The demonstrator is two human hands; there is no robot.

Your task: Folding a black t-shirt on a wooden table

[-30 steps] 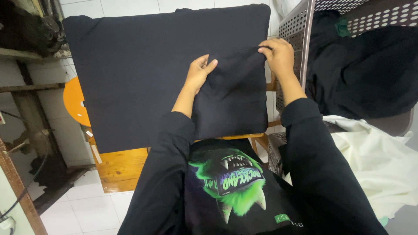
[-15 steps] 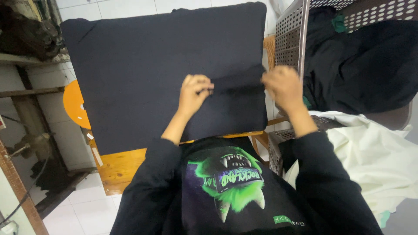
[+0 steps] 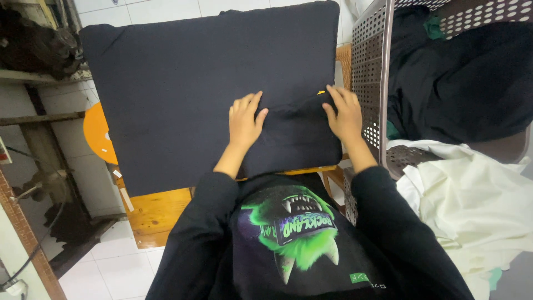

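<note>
A dark navy cloth [image 3: 183, 94] covers a wooden table [image 3: 158, 214], filling the view from nine to one o'clock. The left hand [image 3: 244, 119] lies flat and open on a folded flap near centre; the right hand [image 3: 344, 114], at two o'clock, presses the flap's edge, fingers spread (gripping nothing). A perforated basket [image 3: 369, 66] stands just beside it.

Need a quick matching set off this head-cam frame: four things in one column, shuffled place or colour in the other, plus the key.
Things:
1. dark cloth
2. left hand
3. perforated basket
4. cream fabric

Descriptions:
A. lower right, pale and crumpled
B. spread flat over the wooden table
C. grey, right of the table, holding black garments
D. palm down on the folded cloth flap

Pairs: 1-B, 2-D, 3-C, 4-A
</note>
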